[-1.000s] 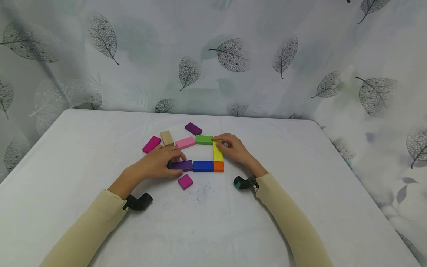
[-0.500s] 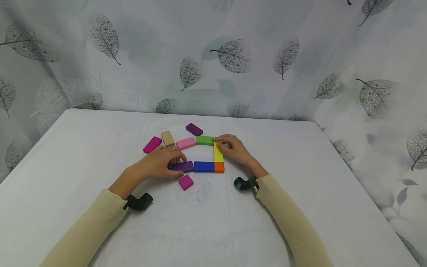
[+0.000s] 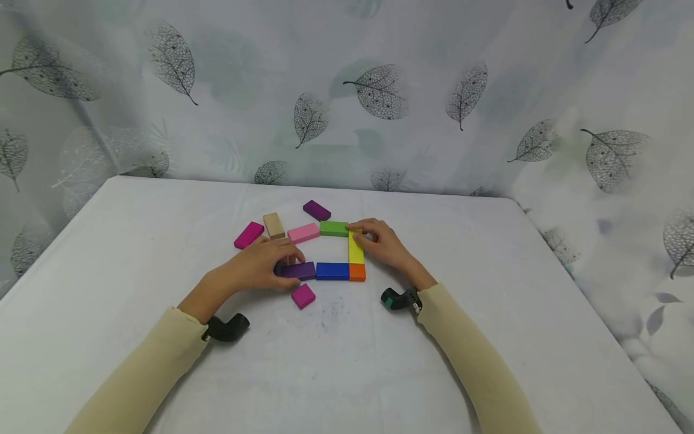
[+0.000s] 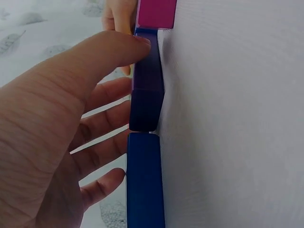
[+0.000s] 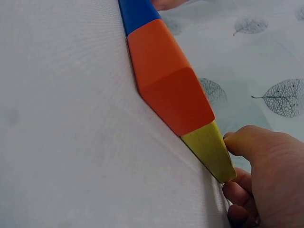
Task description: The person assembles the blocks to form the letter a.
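Observation:
With the thumb on its near side and fingers on its far side, my left hand [image 3: 257,265] pinches a purple block [image 3: 299,271]. A blue block [image 3: 332,271] and a short orange block [image 3: 357,272] continue the row rightward. From the orange one a yellow block [image 3: 355,250] runs away from me, and my right hand [image 3: 384,244] holds its far end between thumb and fingers. The index fingertip reaches the right end of a green block [image 3: 333,228]. Below my left palm, a dark blue block [image 4: 145,180] lines up behind the purple one in the left wrist view.
Left of the green block are a pink block [image 3: 303,233], a tan block [image 3: 273,225] and a magenta block [image 3: 249,235]. A dark purple block [image 3: 317,210] lies farther back. A small magenta block [image 3: 303,296] sits nearer me on the white table [image 3: 347,374].

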The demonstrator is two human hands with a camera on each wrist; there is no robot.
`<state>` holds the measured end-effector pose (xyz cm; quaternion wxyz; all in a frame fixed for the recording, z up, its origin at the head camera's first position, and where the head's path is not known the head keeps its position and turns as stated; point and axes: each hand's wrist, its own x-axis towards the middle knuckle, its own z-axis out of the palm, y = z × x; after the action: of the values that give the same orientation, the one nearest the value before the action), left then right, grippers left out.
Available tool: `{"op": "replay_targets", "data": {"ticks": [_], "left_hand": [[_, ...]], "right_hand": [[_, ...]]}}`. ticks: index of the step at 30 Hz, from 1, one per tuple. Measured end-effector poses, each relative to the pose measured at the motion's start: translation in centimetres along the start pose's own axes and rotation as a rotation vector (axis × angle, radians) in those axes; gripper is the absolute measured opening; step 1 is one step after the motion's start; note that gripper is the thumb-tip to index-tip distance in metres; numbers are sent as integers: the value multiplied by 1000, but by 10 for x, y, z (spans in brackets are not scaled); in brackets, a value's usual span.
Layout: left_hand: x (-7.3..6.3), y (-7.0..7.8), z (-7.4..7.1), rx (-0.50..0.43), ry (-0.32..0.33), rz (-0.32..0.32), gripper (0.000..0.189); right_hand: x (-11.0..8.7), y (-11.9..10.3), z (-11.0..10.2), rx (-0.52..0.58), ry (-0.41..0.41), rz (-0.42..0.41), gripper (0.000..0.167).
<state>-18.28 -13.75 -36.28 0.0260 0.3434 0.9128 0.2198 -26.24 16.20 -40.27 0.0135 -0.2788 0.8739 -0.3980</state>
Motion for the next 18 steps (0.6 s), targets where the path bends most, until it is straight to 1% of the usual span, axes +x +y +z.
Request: {"op": "replay_targets", "data": {"ticks": [8,15,18], "left_hand": [[-1,-2,-2,-9,22,-5,36],[-3,-5,-5,-23,38,-81,33],[-5,-7,-7,-21,55,-85,31]], "right_hand": [[0,-1,-1,9,4,-4,31],[0,1,0,11,7,-11,31],[-1,1,1,9,8,-9,31]]}}
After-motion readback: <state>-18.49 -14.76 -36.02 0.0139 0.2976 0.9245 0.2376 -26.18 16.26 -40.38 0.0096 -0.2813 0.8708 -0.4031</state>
